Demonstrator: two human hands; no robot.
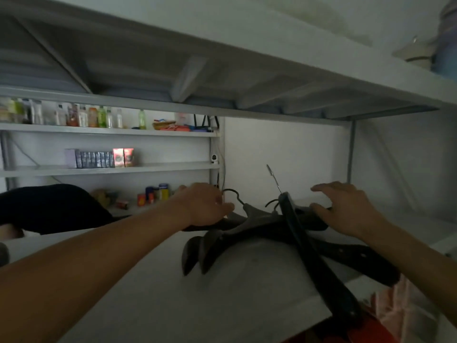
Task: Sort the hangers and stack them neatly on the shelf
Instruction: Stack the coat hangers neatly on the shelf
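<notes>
Dark hangers (259, 224) piled on shelf (148, 280); left hand (202, 204) grips one, right hand (346, 209) open, touching.

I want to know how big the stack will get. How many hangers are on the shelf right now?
About 4, though overlap may hide more: three nested black hangers lie between the left hand and right hand, and one crossing hanger overhangs the shelf edge.

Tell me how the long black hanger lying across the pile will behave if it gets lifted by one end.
The long black hanger looks rigid, so it should lift without drooping. It crosses the other hangers, so it may drag them. Its near end overhangs the shelf edge, so it could tip off.
</notes>
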